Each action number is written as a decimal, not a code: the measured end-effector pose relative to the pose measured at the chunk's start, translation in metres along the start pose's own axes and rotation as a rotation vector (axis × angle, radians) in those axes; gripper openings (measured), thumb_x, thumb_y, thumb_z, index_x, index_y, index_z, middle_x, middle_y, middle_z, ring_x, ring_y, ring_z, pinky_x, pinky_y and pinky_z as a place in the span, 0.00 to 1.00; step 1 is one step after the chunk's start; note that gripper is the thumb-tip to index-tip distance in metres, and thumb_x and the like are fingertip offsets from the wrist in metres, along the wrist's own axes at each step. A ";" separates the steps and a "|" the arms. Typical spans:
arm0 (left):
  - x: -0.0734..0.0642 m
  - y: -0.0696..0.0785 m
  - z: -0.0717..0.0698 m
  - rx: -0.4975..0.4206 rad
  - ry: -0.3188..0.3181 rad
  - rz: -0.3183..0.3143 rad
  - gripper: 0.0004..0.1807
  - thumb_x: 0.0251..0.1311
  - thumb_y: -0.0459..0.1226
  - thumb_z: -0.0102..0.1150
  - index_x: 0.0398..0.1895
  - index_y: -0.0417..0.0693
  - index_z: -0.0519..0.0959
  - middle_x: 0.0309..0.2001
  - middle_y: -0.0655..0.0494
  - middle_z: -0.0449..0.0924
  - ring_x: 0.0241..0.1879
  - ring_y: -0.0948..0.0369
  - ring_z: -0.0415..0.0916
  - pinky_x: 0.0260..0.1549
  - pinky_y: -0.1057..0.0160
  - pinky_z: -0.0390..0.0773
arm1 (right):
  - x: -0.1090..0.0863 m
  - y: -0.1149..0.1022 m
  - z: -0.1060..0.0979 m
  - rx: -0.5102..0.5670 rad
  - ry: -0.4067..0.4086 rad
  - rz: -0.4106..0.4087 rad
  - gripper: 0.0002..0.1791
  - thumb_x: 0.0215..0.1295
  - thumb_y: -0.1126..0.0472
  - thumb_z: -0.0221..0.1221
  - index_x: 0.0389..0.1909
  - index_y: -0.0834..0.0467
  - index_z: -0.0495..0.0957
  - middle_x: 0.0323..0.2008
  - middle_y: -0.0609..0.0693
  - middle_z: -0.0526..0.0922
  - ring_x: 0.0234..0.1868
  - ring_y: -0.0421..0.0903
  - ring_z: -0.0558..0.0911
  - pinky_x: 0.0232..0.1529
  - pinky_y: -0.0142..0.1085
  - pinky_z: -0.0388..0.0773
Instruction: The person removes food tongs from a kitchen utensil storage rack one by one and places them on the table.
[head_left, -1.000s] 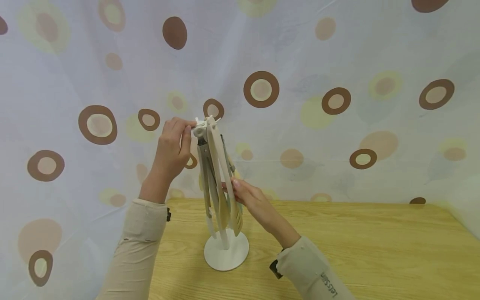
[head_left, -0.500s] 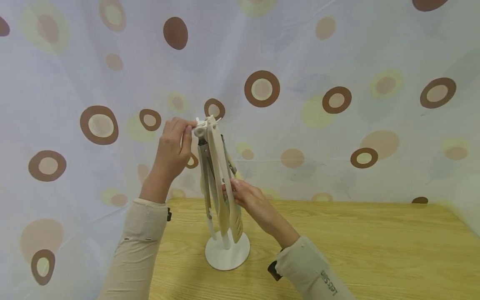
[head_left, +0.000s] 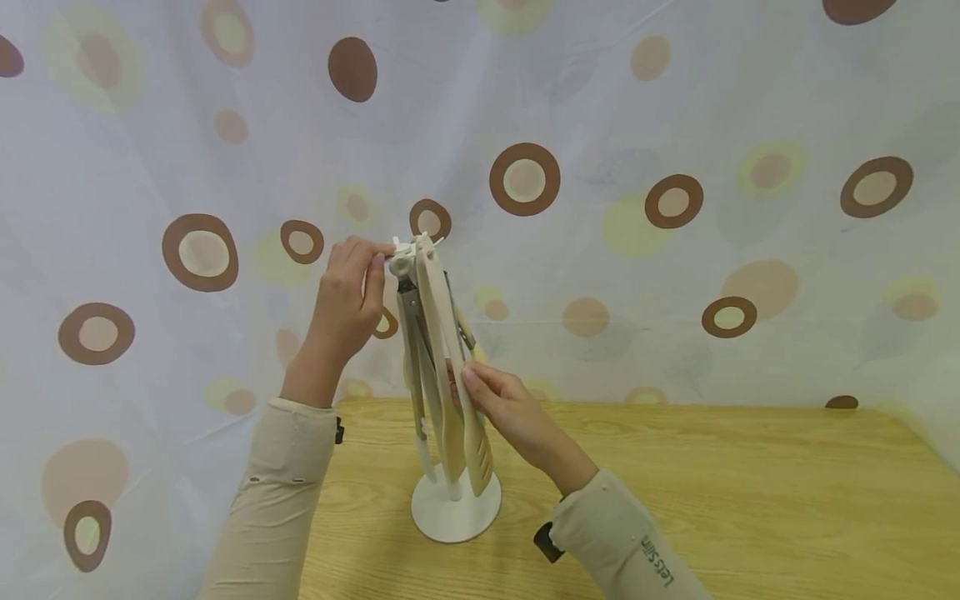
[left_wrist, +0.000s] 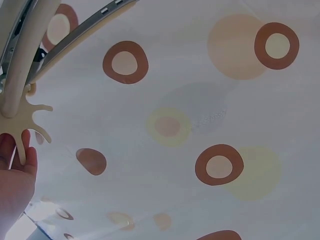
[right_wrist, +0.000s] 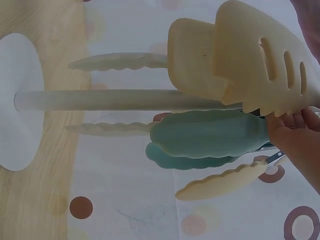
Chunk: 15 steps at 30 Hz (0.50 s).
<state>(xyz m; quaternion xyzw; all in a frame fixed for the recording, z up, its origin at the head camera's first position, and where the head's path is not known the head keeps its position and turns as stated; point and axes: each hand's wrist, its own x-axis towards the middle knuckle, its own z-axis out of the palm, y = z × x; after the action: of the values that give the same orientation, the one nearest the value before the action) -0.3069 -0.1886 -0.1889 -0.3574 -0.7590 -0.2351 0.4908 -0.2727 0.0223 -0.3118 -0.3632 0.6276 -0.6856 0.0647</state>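
Note:
A white utensil stand (head_left: 455, 510) holds several hanging kitchen tools. My left hand (head_left: 347, 283) pinches a prong of its hooked top (left_wrist: 22, 117), thumb and fingers around it. Green-headed tongs (right_wrist: 210, 134) hang close to the pole; my right hand (head_left: 513, 408) grips them just above the heads, partly hidden by the handles in front. A cream slotted turner (head_left: 477, 454) hangs nearest, its handle crossing the right fingers. Beside it are a solid cream turner (right_wrist: 192, 57) and another pair of tongs (head_left: 411, 333), pale-tipped.
More tongs with a cream head (right_wrist: 222, 181) hang on the far right side of the stand. The round base stands on a wood-grain table (head_left: 712, 492). A pale curtain with brown rings (head_left: 600, 108) hangs behind the table.
The slotted turner has swung down and outward, slightly right. My right thumb now overlaps its handle, with fingertips behind. The left hand stays at the stand's top.

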 end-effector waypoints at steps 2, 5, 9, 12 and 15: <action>0.000 0.000 0.000 -0.001 -0.001 -0.002 0.10 0.68 0.27 0.44 0.41 0.30 0.76 0.39 0.39 0.76 0.44 0.42 0.68 0.45 0.49 0.68 | -0.001 -0.001 -0.001 -0.001 -0.007 0.012 0.28 0.77 0.51 0.42 0.69 0.63 0.62 0.69 0.57 0.63 0.67 0.52 0.67 0.64 0.47 0.64; 0.000 0.000 0.001 -0.002 -0.004 -0.006 0.10 0.68 0.27 0.43 0.41 0.31 0.76 0.40 0.39 0.76 0.44 0.43 0.68 0.45 0.49 0.68 | -0.001 0.000 -0.002 0.003 -0.013 0.024 0.28 0.76 0.50 0.44 0.70 0.60 0.61 0.69 0.56 0.63 0.66 0.52 0.68 0.65 0.51 0.62; 0.000 0.000 0.001 0.002 -0.003 -0.009 0.10 0.68 0.27 0.43 0.41 0.31 0.76 0.40 0.39 0.76 0.45 0.42 0.68 0.45 0.49 0.68 | -0.001 0.000 -0.003 0.008 -0.011 0.025 0.28 0.75 0.49 0.45 0.70 0.61 0.62 0.68 0.58 0.65 0.64 0.54 0.69 0.63 0.53 0.64; 0.001 0.000 0.001 0.003 -0.006 -0.010 0.11 0.68 0.27 0.43 0.42 0.31 0.76 0.40 0.39 0.76 0.45 0.42 0.68 0.45 0.48 0.68 | -0.001 -0.001 -0.003 0.016 0.002 0.026 0.29 0.75 0.49 0.45 0.69 0.62 0.62 0.67 0.58 0.65 0.64 0.54 0.70 0.63 0.51 0.65; 0.001 0.000 0.001 0.002 -0.008 -0.013 0.11 0.68 0.28 0.42 0.42 0.31 0.76 0.40 0.39 0.76 0.45 0.42 0.68 0.45 0.49 0.68 | -0.002 -0.001 -0.003 0.024 0.011 0.019 0.30 0.75 0.49 0.46 0.69 0.63 0.61 0.68 0.59 0.64 0.65 0.54 0.69 0.64 0.50 0.64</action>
<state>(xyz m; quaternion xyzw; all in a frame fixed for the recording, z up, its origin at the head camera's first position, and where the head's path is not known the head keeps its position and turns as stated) -0.3077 -0.1875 -0.1886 -0.3531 -0.7635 -0.2362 0.4864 -0.2727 0.0261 -0.3112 -0.3526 0.6232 -0.6943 0.0719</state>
